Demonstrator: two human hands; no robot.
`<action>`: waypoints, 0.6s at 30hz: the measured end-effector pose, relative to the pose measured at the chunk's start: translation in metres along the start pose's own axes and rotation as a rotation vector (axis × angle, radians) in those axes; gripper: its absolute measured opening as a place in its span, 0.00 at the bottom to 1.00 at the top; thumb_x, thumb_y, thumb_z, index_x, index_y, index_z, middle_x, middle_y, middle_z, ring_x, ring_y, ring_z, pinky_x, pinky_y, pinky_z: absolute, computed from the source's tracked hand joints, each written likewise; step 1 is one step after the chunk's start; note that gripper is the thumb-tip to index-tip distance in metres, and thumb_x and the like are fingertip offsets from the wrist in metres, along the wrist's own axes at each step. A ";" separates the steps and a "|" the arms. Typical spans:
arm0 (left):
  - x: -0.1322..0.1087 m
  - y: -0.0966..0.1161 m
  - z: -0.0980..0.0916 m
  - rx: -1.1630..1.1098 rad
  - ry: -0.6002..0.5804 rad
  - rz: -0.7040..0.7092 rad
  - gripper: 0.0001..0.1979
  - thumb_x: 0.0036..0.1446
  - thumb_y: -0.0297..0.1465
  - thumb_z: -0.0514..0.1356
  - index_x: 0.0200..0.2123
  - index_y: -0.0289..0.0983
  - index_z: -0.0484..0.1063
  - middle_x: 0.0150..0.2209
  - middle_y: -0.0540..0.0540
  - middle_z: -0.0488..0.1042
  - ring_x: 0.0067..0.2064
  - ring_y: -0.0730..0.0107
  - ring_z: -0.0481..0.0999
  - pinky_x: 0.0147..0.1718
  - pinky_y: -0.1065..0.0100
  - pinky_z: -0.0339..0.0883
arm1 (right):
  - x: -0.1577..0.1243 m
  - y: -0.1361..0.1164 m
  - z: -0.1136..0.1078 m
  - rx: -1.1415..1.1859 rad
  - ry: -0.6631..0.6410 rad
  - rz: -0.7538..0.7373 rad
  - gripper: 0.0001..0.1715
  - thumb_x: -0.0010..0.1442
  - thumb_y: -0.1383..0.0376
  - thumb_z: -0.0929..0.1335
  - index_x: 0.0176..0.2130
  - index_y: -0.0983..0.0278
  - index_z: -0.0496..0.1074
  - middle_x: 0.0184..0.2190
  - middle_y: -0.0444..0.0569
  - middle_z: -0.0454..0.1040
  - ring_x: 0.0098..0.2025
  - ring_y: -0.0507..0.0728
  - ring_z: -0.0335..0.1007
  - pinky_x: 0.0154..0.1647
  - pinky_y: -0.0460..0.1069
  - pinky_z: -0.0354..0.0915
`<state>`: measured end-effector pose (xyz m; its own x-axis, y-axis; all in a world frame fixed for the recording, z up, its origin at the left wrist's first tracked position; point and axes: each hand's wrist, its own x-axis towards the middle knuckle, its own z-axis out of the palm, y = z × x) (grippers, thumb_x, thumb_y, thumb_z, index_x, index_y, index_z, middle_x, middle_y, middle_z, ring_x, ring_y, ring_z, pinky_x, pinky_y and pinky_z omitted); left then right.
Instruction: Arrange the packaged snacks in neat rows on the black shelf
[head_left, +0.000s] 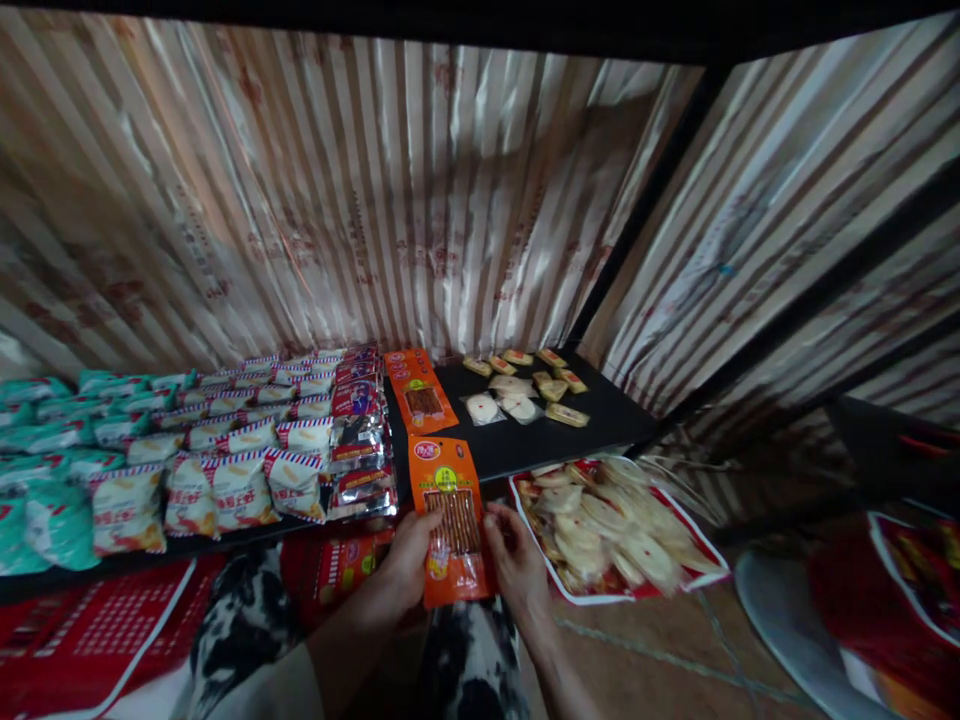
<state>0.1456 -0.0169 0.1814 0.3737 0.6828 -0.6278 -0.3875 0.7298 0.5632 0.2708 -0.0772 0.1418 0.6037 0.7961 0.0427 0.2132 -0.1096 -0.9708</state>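
An orange snack packet (452, 520) with a clear window, showing brown sticks inside, is held upright in front of me at the shelf's front edge. My left hand (411, 555) is closed on its left side, with the thumb over the window. At the right edge, my right hand (516, 555) has curled fingers against the packet; its fingertips are partly hidden. Just behind, a second orange packet (421, 390) lies on the black shelf (487, 452). Dark, shiny packets (361, 440) are stacked to its left.
Rows of white snack bags (244, 490) and green bags (60, 520) fill the shelf's left side. Small yellow packs (568, 415) and round white wrapped pieces (519, 405) lie to the right. A red-rimmed bag (720, 570) of pale pieces and a red basket (90, 630) stand below.
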 end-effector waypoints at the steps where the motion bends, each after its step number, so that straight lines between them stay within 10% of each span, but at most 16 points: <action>1: 0.004 0.002 0.002 0.000 0.009 0.008 0.07 0.46 0.26 0.62 0.32 0.32 0.72 0.27 0.45 0.77 0.28 0.66 0.77 0.34 0.66 0.70 | 0.008 0.005 -0.003 -0.014 0.039 0.000 0.27 0.51 0.49 0.66 0.42 0.66 0.70 0.39 0.55 0.74 0.41 0.60 0.71 0.44 0.54 0.67; 8: 0.038 0.011 0.024 -0.032 0.021 -0.039 0.06 0.49 0.24 0.56 0.32 0.29 0.71 0.24 0.41 0.76 0.27 0.62 0.77 0.33 0.61 0.72 | 0.057 0.021 -0.001 0.111 -0.192 0.076 0.31 0.52 0.54 0.66 0.52 0.64 0.65 0.36 0.51 0.76 0.34 0.58 0.74 0.36 0.53 0.70; 18: 0.090 0.048 0.061 0.141 0.318 0.287 0.22 0.43 0.17 0.53 0.43 0.37 0.65 0.34 0.46 0.75 0.32 0.67 0.77 0.32 0.67 0.70 | 0.150 0.012 0.038 -0.225 -0.117 -0.310 0.16 0.55 0.64 0.62 0.39 0.64 0.75 0.37 0.53 0.74 0.42 0.58 0.70 0.47 0.53 0.65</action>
<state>0.2121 0.0815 0.1853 -0.0178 0.8303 -0.5571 -0.3110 0.5249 0.7923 0.3343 0.0636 0.1279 0.3952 0.8730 0.2856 0.5426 0.0290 -0.8395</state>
